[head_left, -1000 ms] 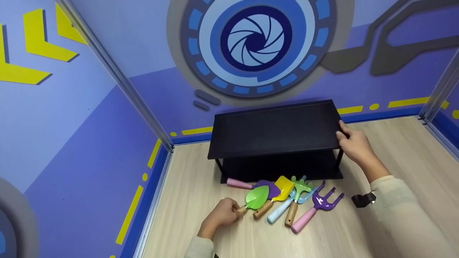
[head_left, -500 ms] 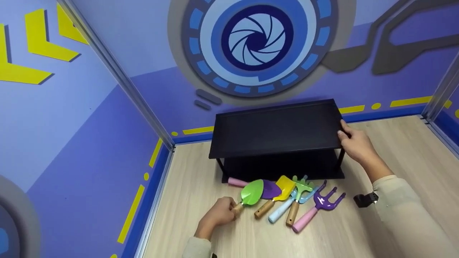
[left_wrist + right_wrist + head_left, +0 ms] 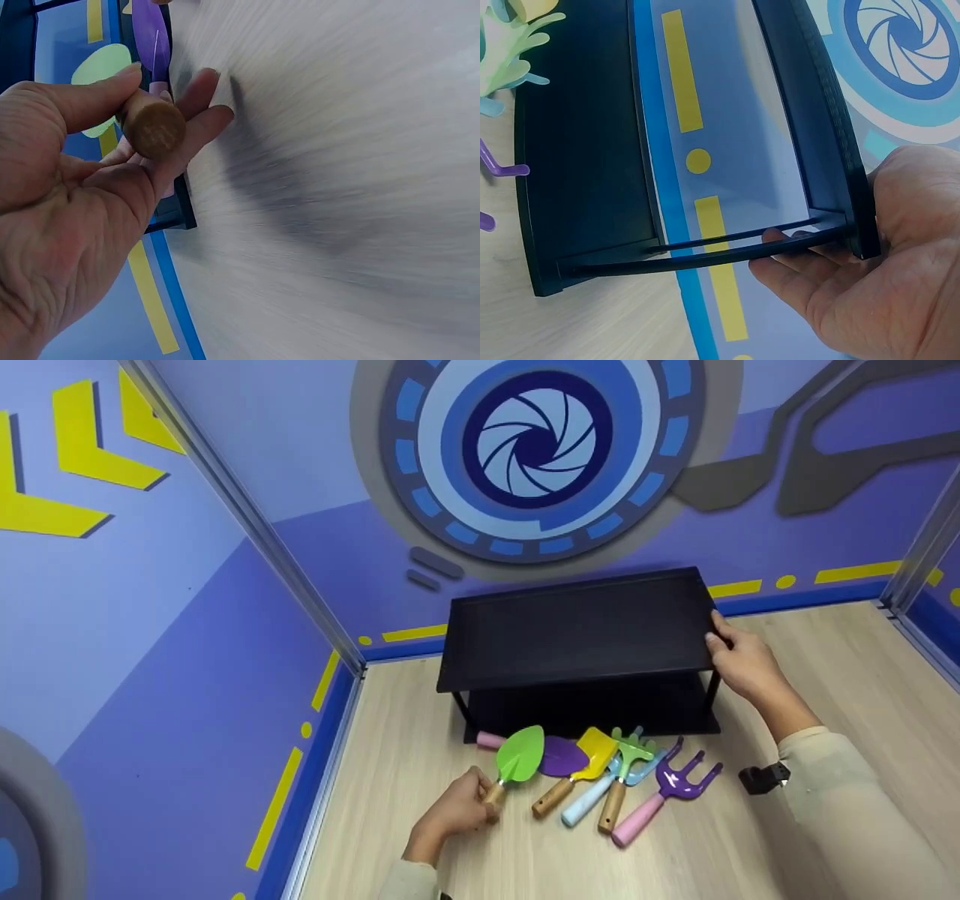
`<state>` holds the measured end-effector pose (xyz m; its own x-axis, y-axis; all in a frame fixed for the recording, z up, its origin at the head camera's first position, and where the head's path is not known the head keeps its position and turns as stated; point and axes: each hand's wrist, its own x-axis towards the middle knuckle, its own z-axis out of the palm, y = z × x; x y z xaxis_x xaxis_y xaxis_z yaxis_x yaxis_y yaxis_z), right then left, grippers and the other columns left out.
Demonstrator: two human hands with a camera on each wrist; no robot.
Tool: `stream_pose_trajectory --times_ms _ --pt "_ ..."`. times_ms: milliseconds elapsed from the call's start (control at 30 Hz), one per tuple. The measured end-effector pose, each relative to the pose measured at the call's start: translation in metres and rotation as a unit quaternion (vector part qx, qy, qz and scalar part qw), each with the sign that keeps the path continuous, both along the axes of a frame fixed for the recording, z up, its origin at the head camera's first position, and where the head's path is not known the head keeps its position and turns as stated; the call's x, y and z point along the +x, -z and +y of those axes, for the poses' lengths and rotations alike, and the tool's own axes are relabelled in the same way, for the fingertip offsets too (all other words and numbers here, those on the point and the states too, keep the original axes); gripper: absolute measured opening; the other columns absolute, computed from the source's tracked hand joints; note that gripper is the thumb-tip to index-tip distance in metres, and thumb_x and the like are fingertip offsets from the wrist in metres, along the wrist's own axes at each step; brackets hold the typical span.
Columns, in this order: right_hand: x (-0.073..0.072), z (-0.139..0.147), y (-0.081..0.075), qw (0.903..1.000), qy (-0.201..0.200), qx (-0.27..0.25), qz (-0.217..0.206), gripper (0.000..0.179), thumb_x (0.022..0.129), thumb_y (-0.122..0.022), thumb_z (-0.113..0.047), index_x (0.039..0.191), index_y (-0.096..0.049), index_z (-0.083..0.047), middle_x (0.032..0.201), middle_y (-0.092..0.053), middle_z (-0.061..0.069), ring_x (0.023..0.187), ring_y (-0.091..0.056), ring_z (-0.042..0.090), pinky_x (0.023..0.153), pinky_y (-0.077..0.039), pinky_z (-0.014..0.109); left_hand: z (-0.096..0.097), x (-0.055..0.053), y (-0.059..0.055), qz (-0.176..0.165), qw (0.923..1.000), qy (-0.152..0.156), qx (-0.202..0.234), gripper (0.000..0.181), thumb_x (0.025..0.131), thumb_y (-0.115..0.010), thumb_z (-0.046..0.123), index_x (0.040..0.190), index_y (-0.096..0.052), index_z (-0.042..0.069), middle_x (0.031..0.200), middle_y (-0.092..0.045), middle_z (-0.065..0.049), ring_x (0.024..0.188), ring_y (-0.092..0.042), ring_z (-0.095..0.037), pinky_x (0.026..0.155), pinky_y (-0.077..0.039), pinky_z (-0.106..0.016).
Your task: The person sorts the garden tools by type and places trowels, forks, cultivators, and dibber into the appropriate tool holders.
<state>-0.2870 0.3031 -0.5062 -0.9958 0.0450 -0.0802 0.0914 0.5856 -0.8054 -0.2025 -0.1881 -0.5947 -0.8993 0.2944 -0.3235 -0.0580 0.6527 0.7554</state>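
Observation:
My left hand (image 3: pixel 454 810) pinches the wooden handle of a green garden trowel (image 3: pixel 521 754) between thumb and fingers. In the left wrist view the handle's round butt end (image 3: pixel 155 129) faces the camera, with a shadow on the wood beyond it. The leaf-shaped blade points up toward the black two-tier shelf (image 3: pixel 577 630) and overlaps the pink handle of a purple trowel (image 3: pixel 564 757) in the head view. At the shelf's right end, my right hand (image 3: pixel 746 664) grips the edge of the top board, thumb above and fingers beneath, as the right wrist view (image 3: pixel 900 262) confirms.
Right of the purple trowel lie a yellow shovel (image 3: pixel 598 750), a light blue fork (image 3: pixel 587 801), a green rake (image 3: pixel 632 748) and a purple fork (image 3: pixel 679 784) with a pink handle. Patterned blue walls (image 3: pixel 315 547) stand behind and left.
The green trowel has come up off the pile in my left hand, shifting left and turning its blade more upright. My right hand keeps its grip on the shelf.

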Motion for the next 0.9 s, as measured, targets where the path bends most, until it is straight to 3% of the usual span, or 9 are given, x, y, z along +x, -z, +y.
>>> stream_pose_trajectory --times_ms 100,267,400,567,900 --pt "0.0005 0.0006 0.0 1.0 0.002 0.001 0.0 0.062 0.117 -0.028 -0.04 0.171 -0.004 -0.021 0.176 -0.008 0.028 0.161 -0.012 0.058 0.126 -0.022 0.074 0.0009 -0.0013 0.0008 -0.004 1.0 0.0 0.005 0.029 0.091 -0.075 0.0 0.116 -0.062 0.003 0.094 -0.064 -0.008 0.072 -0.059 -0.017 0.055 -0.049 -0.025" --pt "-0.0001 0.0003 -0.0009 1.0 0.0 -0.001 -0.002 0.062 0.117 -0.029 -0.04 0.171 -0.003 -0.021 0.176 -0.007 0.028 0.161 -0.011 0.058 0.127 -0.023 0.074 0.0016 -0.0048 0.0019 0.026 0.9996 0.006 -0.007 0.027 0.088 -0.075 -0.001 0.113 -0.068 0.003 0.092 -0.066 -0.006 0.078 -0.058 -0.016 0.062 -0.048 -0.026" --pt "-0.0003 -0.0002 -0.0008 1.0 -0.003 -0.001 -0.006 0.063 0.117 -0.029 -0.042 0.17 -0.002 -0.023 0.176 -0.006 0.027 0.161 -0.011 0.058 0.127 -0.022 0.074 0.0027 -0.005 0.0017 0.044 0.9987 0.026 -0.003 0.024 0.088 -0.072 -0.003 0.11 -0.07 0.004 0.094 -0.07 -0.007 0.08 -0.06 -0.015 0.063 -0.049 -0.025" --pt "-0.0001 0.0001 0.0006 1.0 -0.005 0.0 -0.003 0.063 0.117 -0.029 -0.041 0.171 -0.003 -0.022 0.176 -0.007 0.027 0.161 -0.01 0.057 0.127 -0.022 0.074 0.0065 -0.004 0.0006 0.047 0.9973 0.056 -0.007 0.016 0.095 -0.074 0.005 0.11 -0.069 0.008 0.099 -0.073 -0.01 0.084 -0.062 -0.016 0.068 -0.05 -0.027" --pt "0.0004 0.0003 0.0016 1.0 -0.004 -0.003 0.008 0.063 0.117 -0.029 -0.04 0.171 -0.004 -0.02 0.176 -0.009 0.028 0.161 -0.012 0.058 0.127 -0.022 0.074 0.0091 -0.0043 -0.0017 0.056 0.9972 0.049 -0.004 0.016 0.096 -0.076 0.006 0.11 -0.067 0.01 0.101 -0.072 -0.009 0.087 -0.062 -0.016 0.072 -0.052 -0.03"
